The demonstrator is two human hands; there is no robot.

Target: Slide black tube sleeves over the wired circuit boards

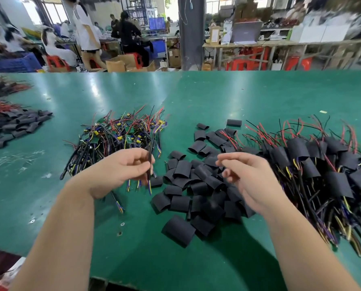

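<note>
On the green counter (pixel 238 95), three groups lie side by side: a pile of bare wired circuit boards (pixel 120 133) at the left, a heap of loose black tube sleeves (pixel 196 185) in the middle, and a stack of sleeved assemblies (pixel 322 169) at the right. The left hand (pixel 120 171) pinches one black lead (pixel 149 164) between thumb and fingers, near the front edge of the bare pile; its coloured wire ends hang below the hand. The right hand (pixel 251 181) hovers above the sleeve heap with fingers loosely curled and appears to hold nothing.

Handling notes: the sleeves look light, thin-walled and flattened, so expect them to collapse under pressure. Take one by its side edges and squeeze gently to open the mouth. The leads are limp. Hold the board by its edges, not by the wires, since the solder joints are likely fragile.
</note>
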